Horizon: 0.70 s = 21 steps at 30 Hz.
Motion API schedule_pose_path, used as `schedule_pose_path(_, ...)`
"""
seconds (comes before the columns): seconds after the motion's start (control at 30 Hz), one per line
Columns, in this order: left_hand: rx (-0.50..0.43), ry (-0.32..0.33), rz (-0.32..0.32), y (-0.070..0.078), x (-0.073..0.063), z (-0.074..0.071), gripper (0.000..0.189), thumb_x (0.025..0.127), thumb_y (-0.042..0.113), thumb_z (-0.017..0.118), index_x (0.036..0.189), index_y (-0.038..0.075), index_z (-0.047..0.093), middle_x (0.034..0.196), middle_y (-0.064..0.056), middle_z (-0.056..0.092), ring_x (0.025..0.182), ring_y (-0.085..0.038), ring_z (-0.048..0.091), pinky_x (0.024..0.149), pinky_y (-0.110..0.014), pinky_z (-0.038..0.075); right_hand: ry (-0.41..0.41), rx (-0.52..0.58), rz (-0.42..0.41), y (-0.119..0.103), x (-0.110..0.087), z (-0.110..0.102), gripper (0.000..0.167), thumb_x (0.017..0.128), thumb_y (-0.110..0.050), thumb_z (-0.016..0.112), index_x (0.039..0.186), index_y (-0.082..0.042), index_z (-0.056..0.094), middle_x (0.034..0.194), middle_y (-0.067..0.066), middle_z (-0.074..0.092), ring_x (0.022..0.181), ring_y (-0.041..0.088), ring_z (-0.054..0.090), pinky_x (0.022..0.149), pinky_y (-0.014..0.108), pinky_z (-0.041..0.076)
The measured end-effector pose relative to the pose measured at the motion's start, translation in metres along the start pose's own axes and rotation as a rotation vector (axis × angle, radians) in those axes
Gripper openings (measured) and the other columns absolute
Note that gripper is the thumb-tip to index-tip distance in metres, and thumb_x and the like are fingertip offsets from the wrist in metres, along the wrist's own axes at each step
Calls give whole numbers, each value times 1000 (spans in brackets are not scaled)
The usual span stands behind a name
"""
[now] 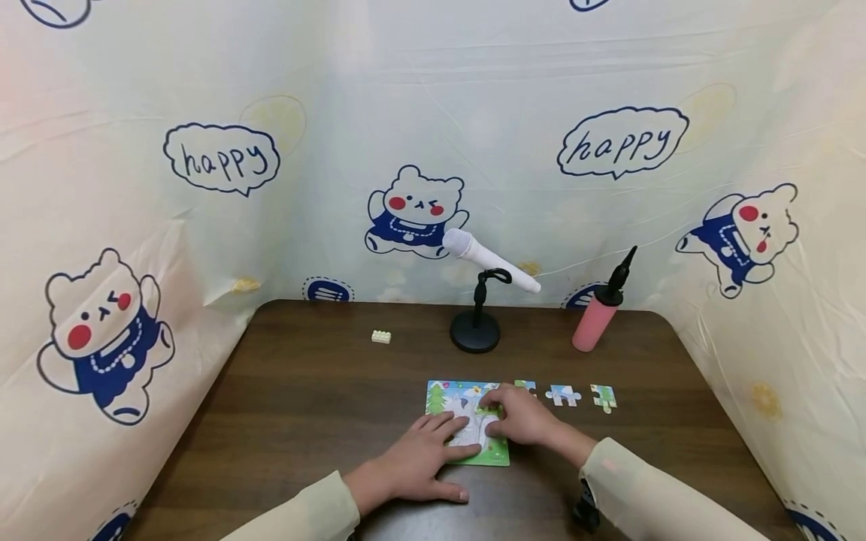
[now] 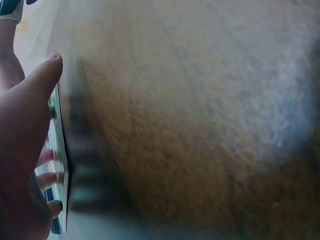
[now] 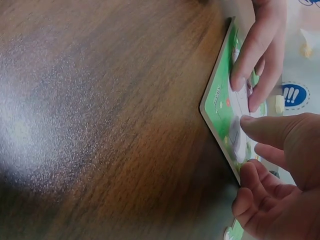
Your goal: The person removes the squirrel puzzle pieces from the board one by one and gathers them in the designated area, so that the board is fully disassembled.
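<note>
A jigsaw puzzle (image 1: 498, 455) with a green border and a pale animal picture lies on the table between both hands. My left hand (image 1: 428, 456) rests flat across its lower left part, fingers spread over the picture and thumb off on the table. At the right side my right hand (image 1: 524, 417) pinches a puzzle piece, thumb and index finger apart on the picture, other fingers curled under the palm. The piece is mostly hidden by the fingers. In the right wrist view, the thumb of the right hand (image 3: 280, 165) touches the puzzle's surface (image 3: 216, 107).
Loose puzzle pieces, one partly hidden (image 1: 526, 385), one blue and white (image 1: 563, 395) and one green (image 1: 604, 397), lie in a row rightward. Behind stand a white microphone (image 1: 490, 259) on a black stand (image 1: 476, 331), a pink hand pump (image 1: 597, 323) and a cream toy brick (image 1: 381, 336).
</note>
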<state>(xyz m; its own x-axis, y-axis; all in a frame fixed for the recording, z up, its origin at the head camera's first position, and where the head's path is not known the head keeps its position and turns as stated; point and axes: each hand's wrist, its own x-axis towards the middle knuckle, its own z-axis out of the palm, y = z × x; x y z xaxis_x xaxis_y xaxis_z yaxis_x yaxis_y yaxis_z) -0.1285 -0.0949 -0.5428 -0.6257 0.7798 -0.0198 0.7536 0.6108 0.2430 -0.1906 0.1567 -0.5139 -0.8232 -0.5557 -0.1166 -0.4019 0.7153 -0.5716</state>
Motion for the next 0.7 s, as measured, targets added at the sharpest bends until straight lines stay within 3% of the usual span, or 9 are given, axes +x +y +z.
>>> schedule_pose_path(0.27,29,8,1,0,0,2,70,94,77,47,155,43,44,166,-8,33,151,-34,33,115,-59,33,-21,-9,20,0,3,1,34,82,-13,86,115,-8,77,103,5,67,90,19,58,79,41,51)
schedule_pose_path(0.5,13,8,-13,2,-2,0,69,94,75,50,154,43,45,168,-15,29,153,-34,31,116,-61,32,-4,-11,-9,-1,6,1,32,78,-10,89,108,-7,77,100,5,68,91,21,59,79,42,50)
schedule_pose_path(0.7,64,9,-5,4,-1,-4,69,94,76,49,154,42,46,166,-16,33,151,-35,35,114,-60,35,5,-21,14,-2,7,-1,32,77,-13,90,105,-10,76,97,4,65,87,18,56,77,40,49)
